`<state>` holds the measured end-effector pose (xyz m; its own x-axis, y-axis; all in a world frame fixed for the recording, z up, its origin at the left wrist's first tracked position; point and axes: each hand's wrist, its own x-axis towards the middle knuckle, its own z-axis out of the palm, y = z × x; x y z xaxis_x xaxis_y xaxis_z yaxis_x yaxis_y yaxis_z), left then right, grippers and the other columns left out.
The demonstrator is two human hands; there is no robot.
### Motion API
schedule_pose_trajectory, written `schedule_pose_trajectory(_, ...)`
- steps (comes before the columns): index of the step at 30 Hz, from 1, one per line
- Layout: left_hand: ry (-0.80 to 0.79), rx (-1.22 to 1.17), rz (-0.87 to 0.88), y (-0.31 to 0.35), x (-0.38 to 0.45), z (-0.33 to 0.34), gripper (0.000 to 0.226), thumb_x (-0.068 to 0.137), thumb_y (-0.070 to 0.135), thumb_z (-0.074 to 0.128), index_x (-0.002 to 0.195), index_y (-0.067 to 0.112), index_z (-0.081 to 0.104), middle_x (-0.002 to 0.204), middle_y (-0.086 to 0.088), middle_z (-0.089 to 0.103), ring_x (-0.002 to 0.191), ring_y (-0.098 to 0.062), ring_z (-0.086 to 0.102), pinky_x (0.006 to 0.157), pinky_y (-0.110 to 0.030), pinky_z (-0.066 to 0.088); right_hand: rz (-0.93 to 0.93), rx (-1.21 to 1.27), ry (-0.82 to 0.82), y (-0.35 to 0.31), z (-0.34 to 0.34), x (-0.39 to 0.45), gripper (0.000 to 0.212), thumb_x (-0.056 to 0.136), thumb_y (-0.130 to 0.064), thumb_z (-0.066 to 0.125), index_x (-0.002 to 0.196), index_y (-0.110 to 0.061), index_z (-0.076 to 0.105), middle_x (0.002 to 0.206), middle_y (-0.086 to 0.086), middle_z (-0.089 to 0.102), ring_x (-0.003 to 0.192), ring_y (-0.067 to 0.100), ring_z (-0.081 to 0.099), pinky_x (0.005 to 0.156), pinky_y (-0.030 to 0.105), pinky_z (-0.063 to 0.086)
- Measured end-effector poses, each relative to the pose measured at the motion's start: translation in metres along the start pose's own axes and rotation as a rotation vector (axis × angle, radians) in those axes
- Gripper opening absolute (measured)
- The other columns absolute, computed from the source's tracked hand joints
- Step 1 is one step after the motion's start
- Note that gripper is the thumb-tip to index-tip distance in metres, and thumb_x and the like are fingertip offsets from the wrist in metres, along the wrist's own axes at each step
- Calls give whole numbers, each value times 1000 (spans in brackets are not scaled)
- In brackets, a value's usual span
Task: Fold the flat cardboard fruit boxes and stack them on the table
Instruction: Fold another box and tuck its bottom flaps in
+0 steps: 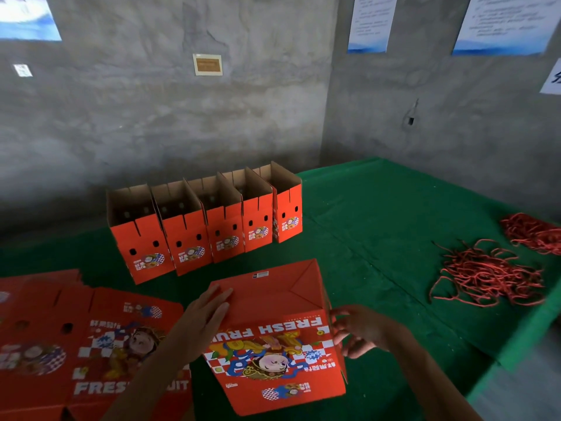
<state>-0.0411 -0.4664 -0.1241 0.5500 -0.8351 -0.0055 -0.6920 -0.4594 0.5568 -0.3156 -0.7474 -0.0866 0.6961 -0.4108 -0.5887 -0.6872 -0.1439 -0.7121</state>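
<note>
A red cardboard fruit box stands upside down in front of me on the green table, its folded bottom flaps facing up. My left hand lies flat with straight fingers on the left bottom flap. My right hand touches the box's right edge with loosely curled fingers. A pile of flat red boxes lies to the left. Several folded boxes stand open-topped in a row at the back.
Two heaps of red cord handles lie on the right of the table, near its right edge. A grey concrete wall with paper notices rises behind the table.
</note>
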Motion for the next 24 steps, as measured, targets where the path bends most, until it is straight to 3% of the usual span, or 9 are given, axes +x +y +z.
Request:
schedule_pose_trajectory(5,27,-80,17,-26,-11,-3,49,101,65,15,149,62,23,168,21,7,154,-8,16,126,-43,25,-38,240,9,0,4,6,40,109,-25,47,148,-25,50,119,18,69,87,27,75,72,33,61)
schedule_pose_trajectory(7,51,-113,33,-35,-15,-3,49,102,64,13,150,60,24,167,21,11,154,-8,18,126,-42,26,-7,307,-5,-3,6,10,51,105,-41,53,148,-14,50,115,19,71,93,27,74,75,35,62)
schedule_pose_trajectory(9,91,-198,-6,-35,-20,-5,45,101,65,21,145,66,32,162,33,18,150,-2,25,123,-32,30,55,309,-45,-8,4,15,69,101,-51,56,149,-2,44,109,19,74,94,26,75,80,37,63)
schedule_pose_trajectory(11,94,-247,-38,-29,-23,-9,41,98,72,27,138,72,35,155,42,21,146,5,29,117,-23,34,59,292,-102,-18,2,16,58,106,-38,52,153,-5,39,108,22,74,90,28,77,79,39,63)
schedule_pose_trajectory(15,124,-234,-86,-11,-15,-12,44,103,61,24,146,59,35,165,13,25,150,-14,27,124,-45,24,-35,322,-125,-47,-9,12,42,109,-9,40,148,-24,44,102,28,75,94,39,76,74,41,63)
schedule_pose_trajectory(17,172,-426,-92,12,-8,-18,36,105,61,25,138,64,40,155,20,40,144,-7,38,119,-40,32,-91,308,-86,-65,-14,9,45,107,-2,39,141,-30,47,101,29,75,94,42,75,72,41,63)
schedule_pose_trajectory(20,207,-590,-49,55,9,-29,38,104,65,18,133,70,43,131,43,48,130,10,46,108,-34,38,-214,147,3,-89,-16,9,54,103,3,36,140,-34,48,112,31,71,100,43,74,72,36,63)
schedule_pose_trajectory(22,212,-671,-49,83,26,-33,42,100,71,15,134,67,40,135,38,42,130,8,43,115,-44,28,-356,-156,127,-96,-15,15,54,101,3,40,143,-28,52,133,22,65,118,38,66,85,29,58)
schedule_pose_trajectory(24,172,-759,-50,110,44,-32,41,102,70,15,135,65,38,149,22,41,133,0,43,117,-50,27,-514,-460,311,-92,-8,20,56,94,4,45,141,-22,58,149,8,55,136,28,52,107,26,43)
